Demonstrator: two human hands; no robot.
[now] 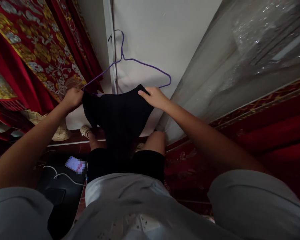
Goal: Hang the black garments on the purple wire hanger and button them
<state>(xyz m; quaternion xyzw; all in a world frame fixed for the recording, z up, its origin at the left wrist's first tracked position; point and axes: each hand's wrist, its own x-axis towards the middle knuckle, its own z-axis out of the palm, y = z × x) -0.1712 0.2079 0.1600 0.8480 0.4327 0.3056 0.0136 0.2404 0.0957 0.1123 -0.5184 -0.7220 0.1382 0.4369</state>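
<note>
A black garment (117, 116) hangs in front of me, stretched between both hands. My left hand (72, 99) is closed on its left top edge, together with the left end of a purple wire hanger (140, 62). My right hand (153, 96) grips the garment's right top edge, fingers curled over the cloth. The hanger's hook points up against a white wall, and its right shoulder pokes out beyond my right hand. Its lower bar is hidden behind the cloth.
Red and gold patterned fabric (37, 50) hangs at the left. A plastic-wrapped surface (240, 60) and red bedding (265, 133) lie at the right. On the floor at lower left a phone (75, 164) lies with a white cable (62, 175). My legs and sandalled foot (86, 131) are below.
</note>
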